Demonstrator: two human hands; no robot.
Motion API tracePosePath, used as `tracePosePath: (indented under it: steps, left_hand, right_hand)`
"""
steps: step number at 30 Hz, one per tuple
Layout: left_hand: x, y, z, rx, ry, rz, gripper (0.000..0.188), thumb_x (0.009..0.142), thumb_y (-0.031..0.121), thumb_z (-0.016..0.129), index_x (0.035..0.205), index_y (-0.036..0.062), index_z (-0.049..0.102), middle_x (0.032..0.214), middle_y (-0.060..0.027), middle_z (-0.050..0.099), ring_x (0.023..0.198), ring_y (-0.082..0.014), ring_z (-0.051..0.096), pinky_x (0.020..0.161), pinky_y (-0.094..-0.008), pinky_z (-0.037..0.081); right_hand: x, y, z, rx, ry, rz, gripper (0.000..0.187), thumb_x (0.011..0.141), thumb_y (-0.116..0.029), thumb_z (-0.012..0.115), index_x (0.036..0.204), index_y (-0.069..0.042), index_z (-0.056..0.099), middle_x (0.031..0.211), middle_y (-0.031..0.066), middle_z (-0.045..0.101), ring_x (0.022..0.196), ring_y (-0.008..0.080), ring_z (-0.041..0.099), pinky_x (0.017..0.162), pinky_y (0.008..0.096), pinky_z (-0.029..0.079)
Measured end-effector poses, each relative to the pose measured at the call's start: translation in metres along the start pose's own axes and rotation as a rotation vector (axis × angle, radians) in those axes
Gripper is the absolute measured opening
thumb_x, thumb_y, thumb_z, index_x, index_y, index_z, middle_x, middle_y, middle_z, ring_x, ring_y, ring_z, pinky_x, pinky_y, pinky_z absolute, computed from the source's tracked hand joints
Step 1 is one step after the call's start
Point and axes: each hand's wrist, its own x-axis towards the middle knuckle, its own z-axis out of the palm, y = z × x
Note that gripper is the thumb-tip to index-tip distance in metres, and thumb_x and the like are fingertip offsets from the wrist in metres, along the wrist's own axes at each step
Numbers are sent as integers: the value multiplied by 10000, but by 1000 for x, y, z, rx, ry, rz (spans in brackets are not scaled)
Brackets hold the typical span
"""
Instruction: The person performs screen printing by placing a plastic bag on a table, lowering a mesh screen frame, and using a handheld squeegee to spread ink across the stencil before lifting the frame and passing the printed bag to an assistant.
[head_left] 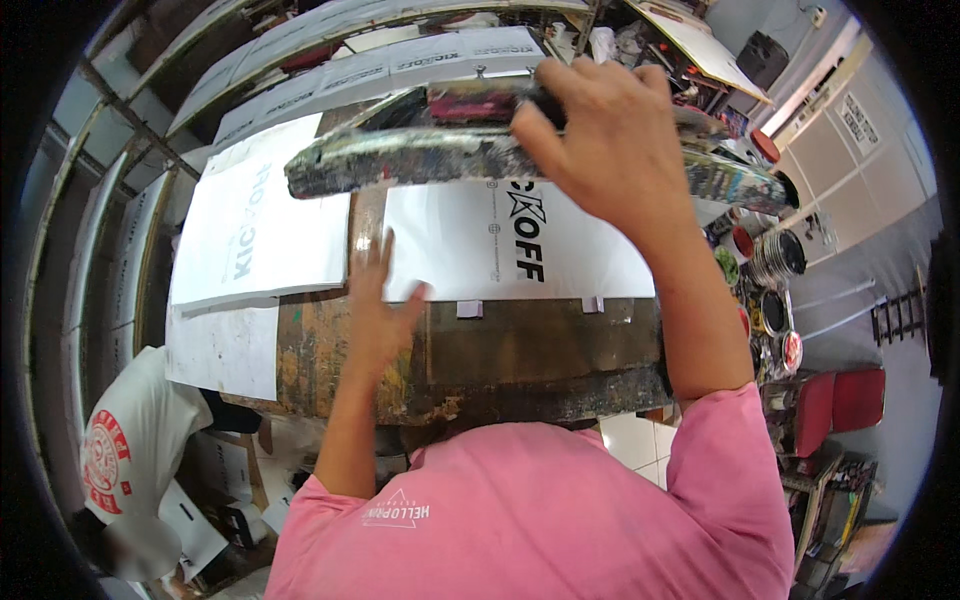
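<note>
My right hand (615,140) is wrapped over the near edge of a paint-crusted screen-printing frame (420,160), which is raised above the worktable and tilted. Behind that edge, close to my fingers, lies a dark bar with magenta stains (470,104). Below the frame rests a white sheet with black lettering (580,240), its far part hidden by the frame. My left hand (385,300), slightly blurred, has its fingers apart by the sheet's left edge and holds nothing. Small pale blocks (470,309) sit along the sheet's near edge.
A stack of printed white sheets (255,230) lies left on the stained worktable (340,360). Racks (400,65) holding more sheets run behind and left. Tins and pots (775,255) crowd the right, near red chairs (840,405). Another person in white (145,430) bends at lower left.
</note>
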Motion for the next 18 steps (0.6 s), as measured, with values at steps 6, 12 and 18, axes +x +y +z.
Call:
tracePosePath:
  steps: [6, 12, 18]
  left_hand:
    - [-34, -52, 67, 781, -93, -32, 1121, 889, 892, 345, 1633, 55, 303, 1692, -273, 204, 1602, -421, 53, 1163, -751, -128]
    - [2, -19, 52, 482, -40, -2, 960, 911, 706, 600, 1538, -6, 449, 1546, -255, 476, 1531, -401, 301, 1210, -699, 44]
    - [78, 20, 27, -82, 331, -36, 475, 933, 231, 770, 1310, -40, 670, 1163, -202, 741, 1025, -293, 704, 870, -384, 536]
  right_hand:
    - [44, 20, -7, 79, 92, -97, 360, 897, -327, 586, 812, 15, 662, 687, 164, 643, 614, 295, 613, 617, 419, 484]
    - [94, 4, -25, 211, -220, 357, 381, 871, -305, 553, 710, 21, 669, 610, 133, 628, 541, 215, 590, 535, 392, 487]
    - [108, -5, -18, 111, -179, 437, 367, 902, -313, 544, 808, -1, 712, 677, 126, 637, 610, 196, 590, 584, 383, 492]
